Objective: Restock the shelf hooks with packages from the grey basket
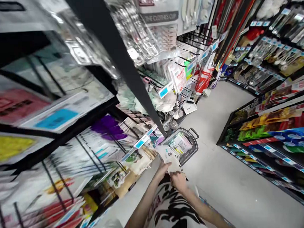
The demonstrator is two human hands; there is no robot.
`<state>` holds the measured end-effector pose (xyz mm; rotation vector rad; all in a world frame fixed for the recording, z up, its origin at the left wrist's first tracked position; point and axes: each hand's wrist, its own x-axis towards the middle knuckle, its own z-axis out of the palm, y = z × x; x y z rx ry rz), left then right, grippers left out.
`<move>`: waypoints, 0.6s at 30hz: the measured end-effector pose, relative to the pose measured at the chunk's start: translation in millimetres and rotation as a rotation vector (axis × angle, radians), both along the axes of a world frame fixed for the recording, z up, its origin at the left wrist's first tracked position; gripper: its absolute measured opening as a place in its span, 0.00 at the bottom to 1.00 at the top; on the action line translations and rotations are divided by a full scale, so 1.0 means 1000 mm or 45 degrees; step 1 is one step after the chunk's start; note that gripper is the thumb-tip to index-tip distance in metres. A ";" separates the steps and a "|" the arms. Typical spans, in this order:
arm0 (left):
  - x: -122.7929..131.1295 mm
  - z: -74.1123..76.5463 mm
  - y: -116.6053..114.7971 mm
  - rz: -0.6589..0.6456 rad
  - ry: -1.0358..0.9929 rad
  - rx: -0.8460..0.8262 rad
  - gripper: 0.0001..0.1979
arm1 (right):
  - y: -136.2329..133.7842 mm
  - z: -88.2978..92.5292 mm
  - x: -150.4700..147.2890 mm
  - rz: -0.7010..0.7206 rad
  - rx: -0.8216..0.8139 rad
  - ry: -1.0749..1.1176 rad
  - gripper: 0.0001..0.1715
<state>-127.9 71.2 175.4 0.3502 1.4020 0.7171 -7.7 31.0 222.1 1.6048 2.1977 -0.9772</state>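
Low in the middle of the head view, my left hand (163,169) pinches the left side of a pale, flat package (171,157) with small print on it. My right hand (178,181) is closed on the package's lower edge, close beside the left. What the package contains cannot be made out. Just beyond it a dark grey shopping basket (195,144) stands on the floor, partly covered by the package. Several plastic-wrapped packs (182,143) lie inside the basket.
Along my left runs a rack with hooks, price tags (142,141) and hanging packs, including a purple item (109,127). A dark upright post (130,61) divides it. Shelves of colourful packs (267,123) line the right, across a pale floor (214,171).
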 end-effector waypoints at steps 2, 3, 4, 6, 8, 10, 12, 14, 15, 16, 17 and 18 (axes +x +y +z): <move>-0.004 0.005 -0.008 0.051 0.040 0.072 0.30 | -0.007 0.017 0.000 0.030 0.003 -0.020 0.16; -0.008 0.007 -0.012 0.071 0.027 0.098 0.29 | -0.011 0.025 0.002 0.042 0.007 -0.008 0.15; -0.013 0.010 -0.016 0.086 0.011 0.126 0.29 | -0.014 0.034 0.005 0.046 0.013 0.059 0.14; -0.024 0.019 -0.023 0.107 -0.039 0.187 0.31 | -0.017 0.051 0.016 -0.006 0.018 0.368 0.11; -0.036 0.031 -0.028 0.110 -0.101 0.238 0.33 | -0.013 0.065 0.032 -0.205 0.076 0.755 0.14; -0.047 0.046 -0.030 0.100 -0.135 0.260 0.35 | -0.001 0.073 0.051 -0.536 0.283 0.940 0.18; -0.057 0.061 -0.032 0.093 -0.160 0.262 0.38 | 0.016 0.073 0.068 -0.884 0.523 0.940 0.23; -0.063 0.075 -0.034 0.111 -0.180 0.265 0.41 | 0.033 0.068 0.078 -1.115 0.485 0.996 0.32; -0.065 0.082 -0.035 0.129 -0.188 0.275 0.42 | 0.039 0.065 0.081 -1.174 0.340 1.074 0.35; -0.066 0.089 -0.036 0.151 -0.189 0.289 0.43 | 0.044 0.061 0.082 -1.206 0.168 1.166 0.36; -0.066 0.095 -0.037 0.168 -0.184 0.306 0.43 | 0.047 0.057 0.083 -1.228 0.026 1.248 0.35; -0.066 0.100 -0.038 0.178 -0.183 0.323 0.43 | 0.048 0.054 0.082 -1.247 -0.056 1.305 0.33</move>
